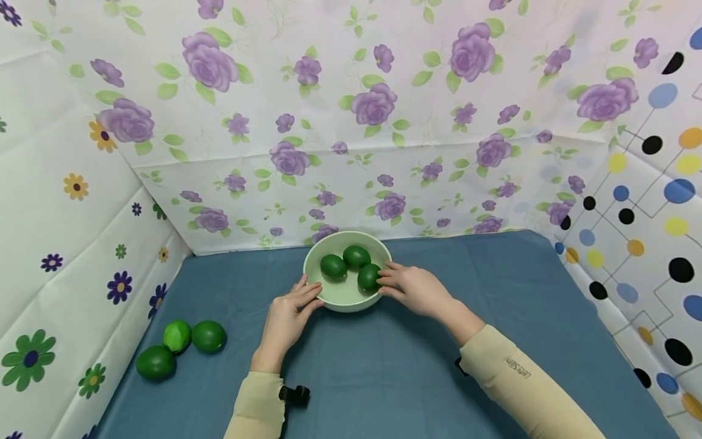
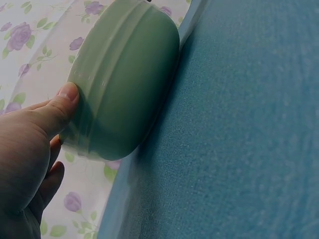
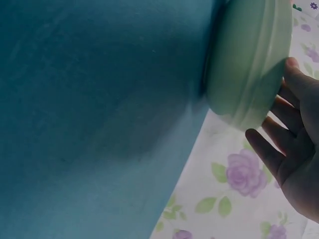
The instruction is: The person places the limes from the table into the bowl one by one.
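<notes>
A pale green bowl (image 1: 342, 295) stands on the blue cloth near the back wall, with three dark green limes (image 1: 333, 267) inside. On its left front side, my left hand (image 1: 286, 314) grips the rim, the thumb against the outer wall and the fingers over the edge. My right hand (image 1: 414, 289) holds the rim on the right, its fingertips reaching over beside the nearest lime (image 1: 370, 277). From the left wrist, the bowl's outer wall (image 2: 124, 84) shows with the thumb (image 2: 67, 94) pressed near its rim. The right wrist view has the thumb at the rim and the other fingers spread.
Three more limes (image 1: 209, 336) lie grouped on the cloth at the left, one of them brighter green. Behind the bowl rises a flower-patterned sheet (image 1: 329, 183). Patterned side sheets flank the blue cloth (image 1: 395, 378), dotted on the right and flowered on the left.
</notes>
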A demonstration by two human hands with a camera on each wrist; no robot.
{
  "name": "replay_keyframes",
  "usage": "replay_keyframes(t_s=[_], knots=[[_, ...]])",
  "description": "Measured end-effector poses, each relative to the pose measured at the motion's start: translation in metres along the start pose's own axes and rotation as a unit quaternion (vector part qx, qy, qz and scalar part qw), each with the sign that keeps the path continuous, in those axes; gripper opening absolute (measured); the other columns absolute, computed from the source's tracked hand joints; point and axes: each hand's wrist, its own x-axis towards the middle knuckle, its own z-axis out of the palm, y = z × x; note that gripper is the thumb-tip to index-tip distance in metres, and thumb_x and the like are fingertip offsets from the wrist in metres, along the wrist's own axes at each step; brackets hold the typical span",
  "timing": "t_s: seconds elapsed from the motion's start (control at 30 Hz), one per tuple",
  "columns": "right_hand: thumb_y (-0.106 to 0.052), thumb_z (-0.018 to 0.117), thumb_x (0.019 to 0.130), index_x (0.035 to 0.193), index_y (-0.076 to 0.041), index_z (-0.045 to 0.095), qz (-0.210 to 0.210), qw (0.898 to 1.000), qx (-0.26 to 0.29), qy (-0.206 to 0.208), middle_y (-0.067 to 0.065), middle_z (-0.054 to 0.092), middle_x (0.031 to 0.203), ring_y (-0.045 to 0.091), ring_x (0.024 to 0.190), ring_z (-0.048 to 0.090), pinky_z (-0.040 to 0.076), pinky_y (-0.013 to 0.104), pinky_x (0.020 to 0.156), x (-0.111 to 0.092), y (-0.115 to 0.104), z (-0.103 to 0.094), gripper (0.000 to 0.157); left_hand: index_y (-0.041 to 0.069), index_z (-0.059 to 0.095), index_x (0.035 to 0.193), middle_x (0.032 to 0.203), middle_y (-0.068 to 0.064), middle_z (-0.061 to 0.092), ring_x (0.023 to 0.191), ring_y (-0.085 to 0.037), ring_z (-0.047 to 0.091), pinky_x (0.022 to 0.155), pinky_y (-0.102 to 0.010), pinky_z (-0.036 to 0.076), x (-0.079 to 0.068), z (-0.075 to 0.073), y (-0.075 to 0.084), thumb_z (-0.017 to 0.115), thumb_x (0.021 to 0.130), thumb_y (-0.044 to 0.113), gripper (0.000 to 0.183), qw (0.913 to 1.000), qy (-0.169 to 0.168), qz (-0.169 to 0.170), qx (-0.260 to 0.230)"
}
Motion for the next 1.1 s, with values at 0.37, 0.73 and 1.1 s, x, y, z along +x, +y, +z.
replay_keyframes(t_s=[0.37,0.73,1.1], knots=[[-0.037,0.071,0.105,0.134,-0.013,0.078,0.005,0.998,-0.005,0.057,0.007,0.068,0.143,0.031,0.14,0.058,0.062,0.052,0.096,-0.004,0.003,0.012,0.038,0.01,0.078,0.131,0.134,-0.01,0.074,0.142,-0.033,0.056,0.117,-0.044,0.047,-0.001,0.002,0.001,0.081,0.095,0.017,0.037,1.0,0.005,0.007,-0.002],[-0.035,0.071,0.105,0.132,-0.014,0.079,0.009,0.998,0.006,0.065,0.008,0.069,0.143,0.032,0.135,0.062,0.063,0.052,0.095,-0.001,0.003,0.016,0.036,0.012,0.078,0.131,0.136,-0.006,0.073,0.145,-0.026,0.054,0.119,-0.044,0.046,0.0,0.0,-0.001,0.081,0.096,0.02,0.036,1.0,-0.002,0.0,0.009],[-0.032,0.071,0.106,0.131,-0.01,0.079,-0.02,0.994,-0.054,0.097,0.013,0.072,0.137,0.031,0.131,0.066,0.066,0.047,0.087,-0.01,-0.005,0.018,0.034,0.012,0.079,0.131,0.136,-0.003,0.072,0.145,-0.026,0.053,0.12,-0.043,0.044,0.001,0.001,-0.001,0.082,0.095,0.018,0.036,0.9999,-0.001,0.002,0.011]])
